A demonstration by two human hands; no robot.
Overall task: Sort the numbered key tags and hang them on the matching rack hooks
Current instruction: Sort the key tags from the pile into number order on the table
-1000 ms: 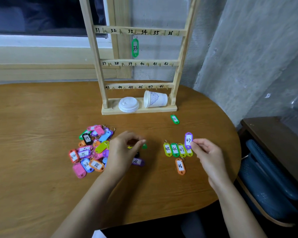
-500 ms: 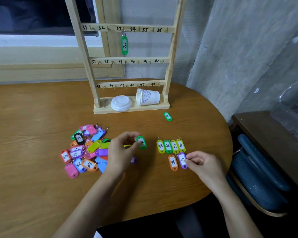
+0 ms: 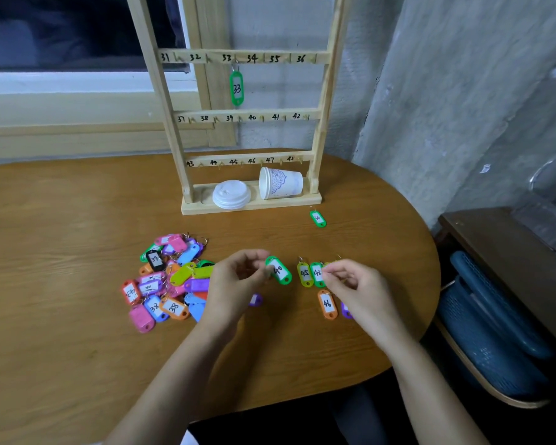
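A green plastic key tag numbered 40 point(image 3: 279, 270) is being pinched by the left hand point(image 3: 235, 284) just right of the multicoloured tag pile point(image 3: 167, 277). The right hand point(image 3: 357, 289) is being held curled over the sorted tag row point(image 3: 304, 273); its grip cannot be told.

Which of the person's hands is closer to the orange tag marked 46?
The right hand, just beside the orange tag on its right. The left hand is farther off to its left, holding a green tag.
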